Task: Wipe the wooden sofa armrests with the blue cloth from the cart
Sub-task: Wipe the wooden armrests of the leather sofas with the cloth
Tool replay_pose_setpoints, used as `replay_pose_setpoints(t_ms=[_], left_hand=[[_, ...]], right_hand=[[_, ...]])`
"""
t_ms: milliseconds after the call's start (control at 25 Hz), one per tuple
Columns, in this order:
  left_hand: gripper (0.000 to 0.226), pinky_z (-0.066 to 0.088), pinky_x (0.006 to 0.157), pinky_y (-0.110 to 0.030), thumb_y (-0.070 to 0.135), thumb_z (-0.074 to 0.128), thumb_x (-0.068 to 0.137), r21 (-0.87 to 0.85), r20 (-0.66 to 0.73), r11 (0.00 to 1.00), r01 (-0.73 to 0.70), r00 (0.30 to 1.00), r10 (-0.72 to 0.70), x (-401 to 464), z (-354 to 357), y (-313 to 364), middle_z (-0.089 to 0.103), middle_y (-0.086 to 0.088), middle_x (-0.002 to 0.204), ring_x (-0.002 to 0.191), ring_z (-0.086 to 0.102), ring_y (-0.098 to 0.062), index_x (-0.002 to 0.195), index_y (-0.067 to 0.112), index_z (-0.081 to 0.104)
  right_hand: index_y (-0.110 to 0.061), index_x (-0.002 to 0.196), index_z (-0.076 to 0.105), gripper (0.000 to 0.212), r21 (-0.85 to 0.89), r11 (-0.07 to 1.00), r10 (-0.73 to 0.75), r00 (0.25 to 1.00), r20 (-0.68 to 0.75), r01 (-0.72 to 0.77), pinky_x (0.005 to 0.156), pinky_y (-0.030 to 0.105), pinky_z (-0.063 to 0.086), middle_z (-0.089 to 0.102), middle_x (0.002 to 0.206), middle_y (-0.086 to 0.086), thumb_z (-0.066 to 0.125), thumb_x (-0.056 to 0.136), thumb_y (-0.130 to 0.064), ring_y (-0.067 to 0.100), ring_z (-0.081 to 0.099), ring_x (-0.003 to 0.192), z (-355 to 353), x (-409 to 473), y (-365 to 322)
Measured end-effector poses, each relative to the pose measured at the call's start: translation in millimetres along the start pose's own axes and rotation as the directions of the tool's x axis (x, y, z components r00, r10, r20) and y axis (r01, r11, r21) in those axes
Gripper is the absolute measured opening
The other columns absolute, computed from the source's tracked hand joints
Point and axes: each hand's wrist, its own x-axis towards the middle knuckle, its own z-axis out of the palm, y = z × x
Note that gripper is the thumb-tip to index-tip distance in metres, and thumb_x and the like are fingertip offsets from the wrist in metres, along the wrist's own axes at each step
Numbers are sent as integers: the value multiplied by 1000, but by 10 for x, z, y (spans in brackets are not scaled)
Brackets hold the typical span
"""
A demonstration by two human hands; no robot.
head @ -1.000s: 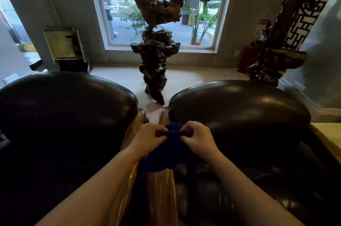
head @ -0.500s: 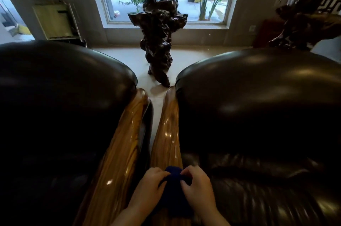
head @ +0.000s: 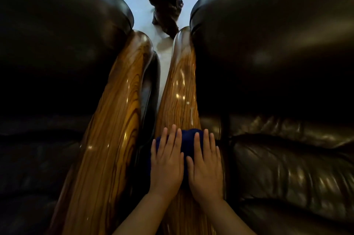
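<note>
- Blue cloth sits bunched on top of the right-hand wooden armrest, near its close end, pinned under both palms.
- Left hand and right hand lie flat, side by side, fingers stretched forward and nearly straight; neither pinches the cloth, they just press it down.
- Flat palms probably spread the load across the rail's rounded top, so the cloth tracks the curve instead of rolling up.
- Glossy streaks and a few pale specks show further up this rail, ahead of the cloth.
- Second wooden armrest runs parallel just to the left, a narrow floor gap between; nothing on it.
- Dark leather cushions flank both rails; dark carved sculpture stands beyond.
- My read: mid-stroke; left rail looks not yet handled.
</note>
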Motion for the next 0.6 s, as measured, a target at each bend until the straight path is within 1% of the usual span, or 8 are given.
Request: replay_pose_setpoints(t_ms=[80, 160, 240, 360, 480, 600], left_hand=[[60, 10, 117, -48, 25, 28, 87, -5, -10, 1000, 24, 1000, -25, 62, 37, 18, 17, -2, 152, 142, 9, -20, 143, 19, 6], [60, 15, 115, -48, 26, 29, 88, 2, -11, 999, 44, 999, -44, 196, 44, 29, 18, -2, 152, 142, 12, -21, 143, 18, 8], [59, 19, 111, -48, 25, 31, 89, 0, 10, 998, 61, 998, -61, 444, 18, 21, 17, -2, 152, 141, 13, -22, 143, 18, 7], [62, 12, 114, -45, 24, 30, 90, -44, 57, 997, 69, 996, -67, 930, 0, -23, 6, 3, 153, 142, 1, -18, 141, 25, -4], [60, 5, 115, -40, 23, 27, 91, -65, 63, 996, 60, 996, -55, 1470, 38, -81, -5, 9, 150, 141, -9, -12, 136, 30, -12], [60, 5, 114, -37, 19, 31, 93, -97, 63, 995, 37, 998, -31, 1978, 100, -127, -1, 7, 154, 139, -10, -9, 138, 29, -8]], right_hand=[[-23, 145, -5, 64, 0, 1000, -15, 1000, -2, 15, 118, 39, 9, 5, 155, 5, 27, 91, -37, 18, 0, 143, -6, 79, 25], [-22, 145, -6, 65, 19, 1000, -21, 1000, 11, 21, 115, 41, 19, 4, 155, 6, 27, 91, -37, 19, 2, 143, -1, 231, 21], [-26, 144, -11, 65, 63, 998, -5, 1000, 21, 3, 113, 39, 23, -2, 156, 4, 24, 91, -39, 18, 1, 144, 0, 471, -10], [-32, 141, -20, 63, 116, 993, 12, 1000, 18, -14, 114, 34, 23, -15, 154, -3, 21, 93, -41, 12, -9, 143, 25, 908, -50], [-36, 136, -24, 64, 158, 987, 16, 999, 29, -20, 115, 36, 24, -22, 150, -7, 25, 95, -38, 9, -14, 140, 53, 1429, -44], [-32, 137, -19, 62, 158, 987, 24, 999, 28, -28, 115, 38, 25, -20, 149, -7, 27, 96, -36, 10, -11, 140, 77, 1888, -25]])
